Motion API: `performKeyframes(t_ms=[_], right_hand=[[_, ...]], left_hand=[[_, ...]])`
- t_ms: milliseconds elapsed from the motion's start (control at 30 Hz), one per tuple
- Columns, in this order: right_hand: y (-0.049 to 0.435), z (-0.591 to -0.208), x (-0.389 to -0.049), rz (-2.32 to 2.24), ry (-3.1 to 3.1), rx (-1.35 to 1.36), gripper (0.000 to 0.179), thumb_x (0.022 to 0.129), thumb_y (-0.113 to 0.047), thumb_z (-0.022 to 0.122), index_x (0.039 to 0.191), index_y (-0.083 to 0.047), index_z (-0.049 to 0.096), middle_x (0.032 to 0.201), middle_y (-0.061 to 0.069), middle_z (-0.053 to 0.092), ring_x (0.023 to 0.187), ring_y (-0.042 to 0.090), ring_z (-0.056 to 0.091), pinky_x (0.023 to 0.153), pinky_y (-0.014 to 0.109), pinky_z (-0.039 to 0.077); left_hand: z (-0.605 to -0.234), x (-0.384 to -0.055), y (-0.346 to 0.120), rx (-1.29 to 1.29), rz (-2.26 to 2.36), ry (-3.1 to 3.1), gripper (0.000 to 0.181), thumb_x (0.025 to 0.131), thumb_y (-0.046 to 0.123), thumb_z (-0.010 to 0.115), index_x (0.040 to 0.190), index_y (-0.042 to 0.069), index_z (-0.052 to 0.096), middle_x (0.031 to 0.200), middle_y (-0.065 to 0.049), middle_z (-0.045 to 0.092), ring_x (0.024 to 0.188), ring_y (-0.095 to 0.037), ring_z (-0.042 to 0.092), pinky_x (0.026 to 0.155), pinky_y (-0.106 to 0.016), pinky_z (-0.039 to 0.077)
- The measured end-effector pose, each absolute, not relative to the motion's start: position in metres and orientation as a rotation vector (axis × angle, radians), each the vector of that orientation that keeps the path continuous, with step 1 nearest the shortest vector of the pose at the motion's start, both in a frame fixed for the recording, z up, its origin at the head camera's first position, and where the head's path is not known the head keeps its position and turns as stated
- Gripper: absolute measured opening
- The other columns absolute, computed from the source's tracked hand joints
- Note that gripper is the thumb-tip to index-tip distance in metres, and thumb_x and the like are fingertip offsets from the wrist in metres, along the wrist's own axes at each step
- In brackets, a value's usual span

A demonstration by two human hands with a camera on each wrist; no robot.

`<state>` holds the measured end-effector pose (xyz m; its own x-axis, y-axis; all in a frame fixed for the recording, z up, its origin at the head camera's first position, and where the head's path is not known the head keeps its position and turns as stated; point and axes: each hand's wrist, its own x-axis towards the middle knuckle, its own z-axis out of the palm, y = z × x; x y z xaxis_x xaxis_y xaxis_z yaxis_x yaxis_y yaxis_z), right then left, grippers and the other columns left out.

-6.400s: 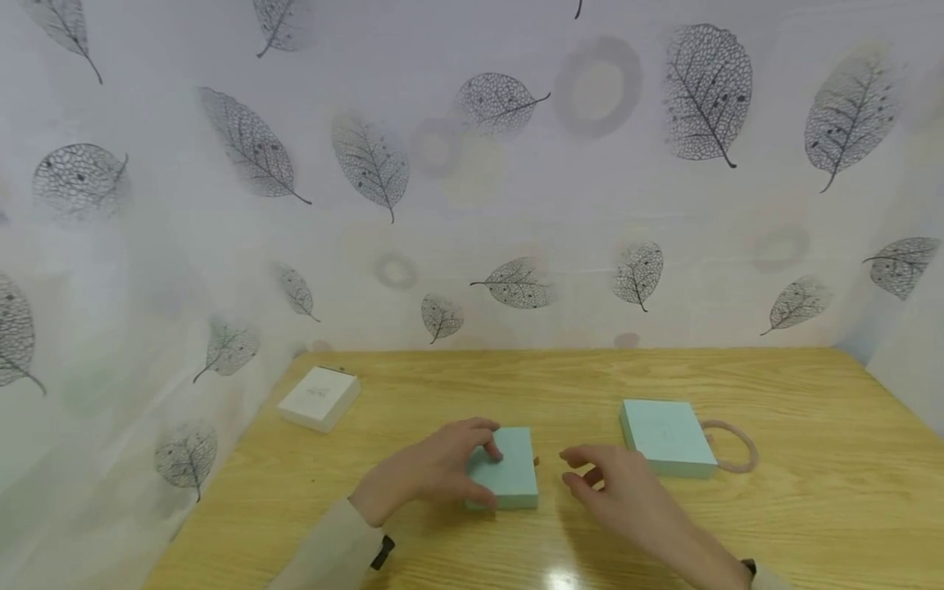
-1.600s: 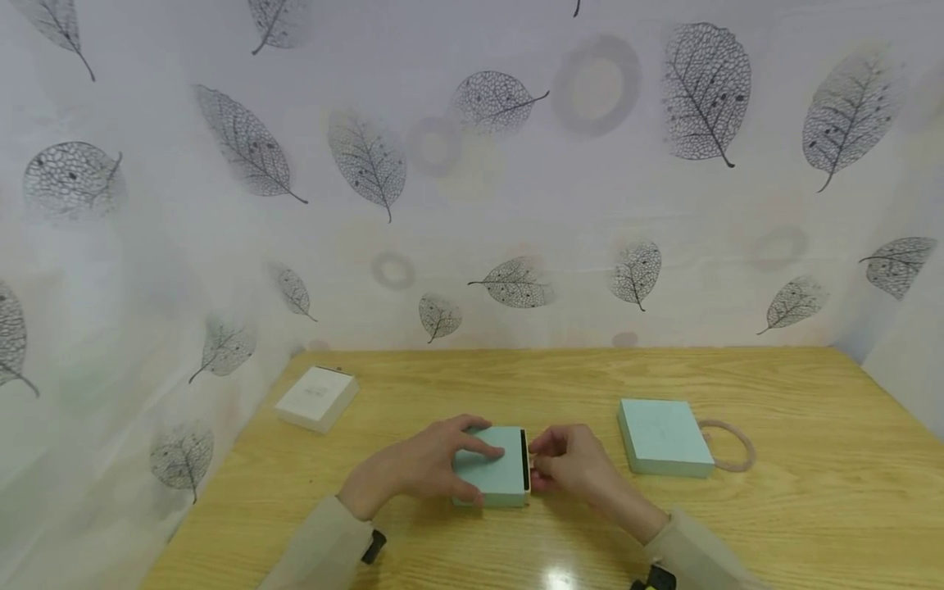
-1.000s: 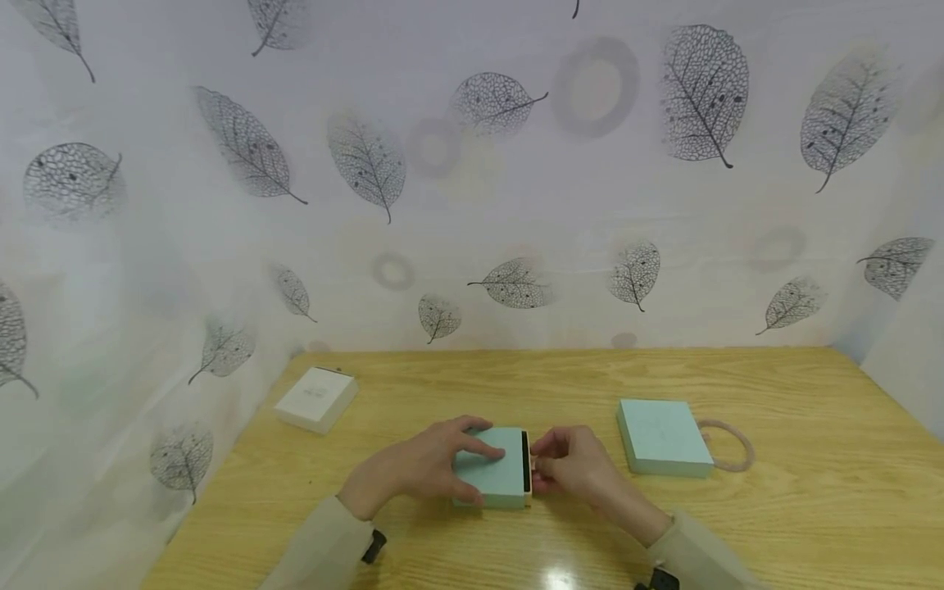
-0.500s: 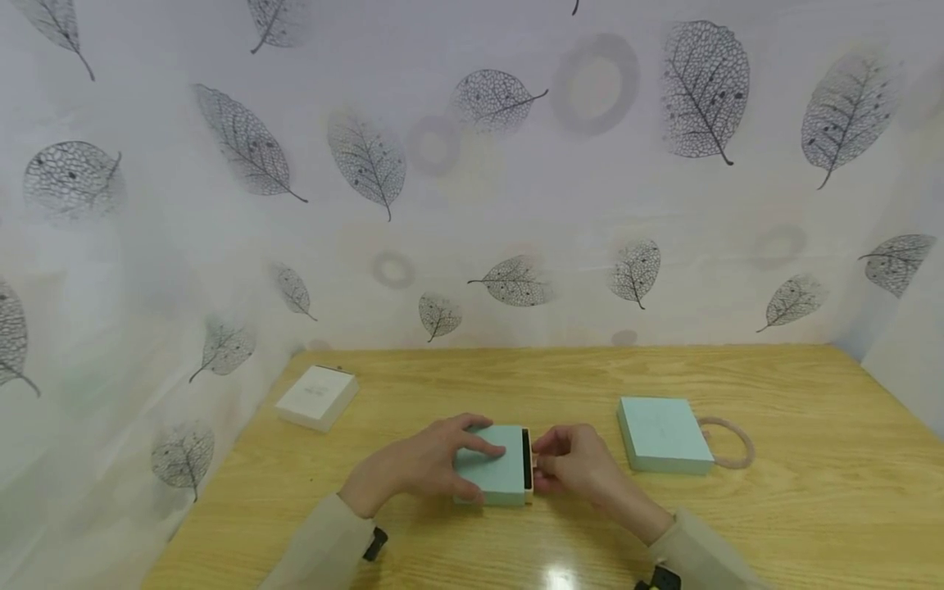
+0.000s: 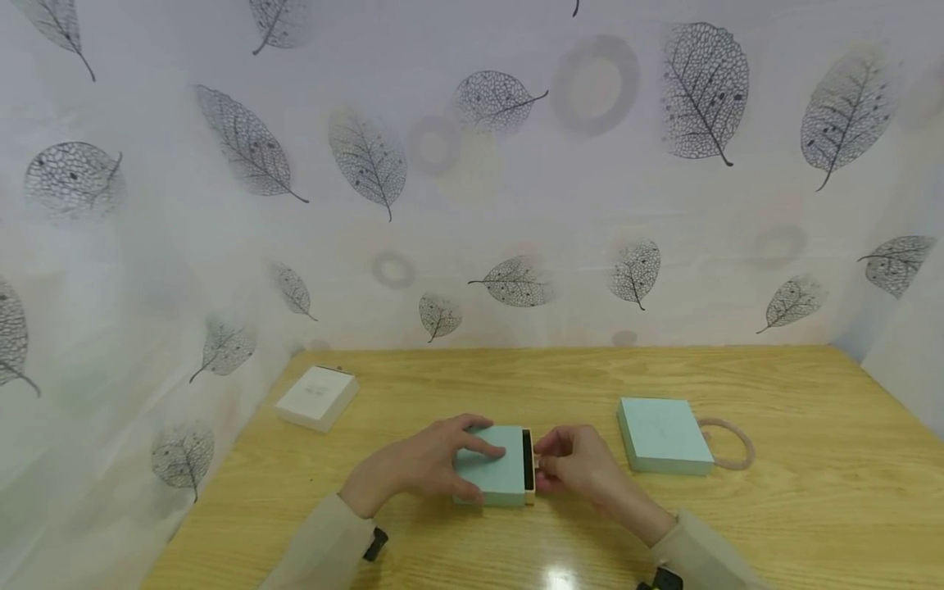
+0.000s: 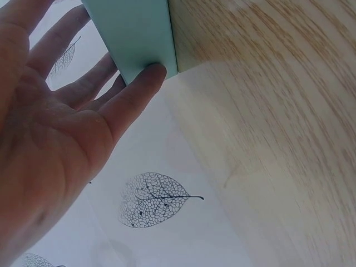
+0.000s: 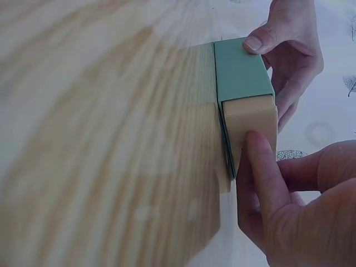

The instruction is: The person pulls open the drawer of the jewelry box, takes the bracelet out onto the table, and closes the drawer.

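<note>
A mint-green drawer box (image 5: 505,477) lies flat at the middle front of the table. My left hand (image 5: 416,467) grips its sleeve, thumb on the near side and the other fingers across the top and far edge; in the left wrist view the thumb presses the mint side. A cream inner drawer (image 7: 250,117) sticks a little way out of the sleeve's right end, and a dark strip of its inside shows from the head view. At that end my right hand (image 5: 578,463) pinches the drawer's small pull tab, mostly hidden by the fingers.
To the right lies a second mint box (image 5: 667,434), with a pinkish ring-shaped loop (image 5: 751,449) beside it. A white box (image 5: 317,397) sits at the table's back left. Leaf-printed cloth (image 5: 546,197) rises behind and left of the wooden table (image 5: 457,549).
Earlier, my right hand was apart from the box and the drawer was fully in. It has since taken the tab, and the drawer has slid slightly right; the left hand shifted slightly left.
</note>
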<state>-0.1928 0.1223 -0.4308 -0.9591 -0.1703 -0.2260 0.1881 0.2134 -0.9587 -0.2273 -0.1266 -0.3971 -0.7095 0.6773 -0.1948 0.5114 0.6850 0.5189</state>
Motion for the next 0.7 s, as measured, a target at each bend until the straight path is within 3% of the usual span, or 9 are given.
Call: performKeyframes(t_ms=[700], right_hand=[[0.1265,-0.4341,-0.1947,-1.819,2.198,-0.019,0.014,0.093,0.010,0.060,0.107,0.012,0.064,0.089,0.015,0.068,0.074,0.016,0.069,0.067,0.031,0.064]], left_hand=[[-0.3967,-0.2282,-0.1266,0.929,0.606,2.522,0.056,0.085,0.038,0.084,0.138,0.031,0.066,0.163,-0.002,0.038,0.146,-0.029,0.040,0.119,-0.053,0.039]])
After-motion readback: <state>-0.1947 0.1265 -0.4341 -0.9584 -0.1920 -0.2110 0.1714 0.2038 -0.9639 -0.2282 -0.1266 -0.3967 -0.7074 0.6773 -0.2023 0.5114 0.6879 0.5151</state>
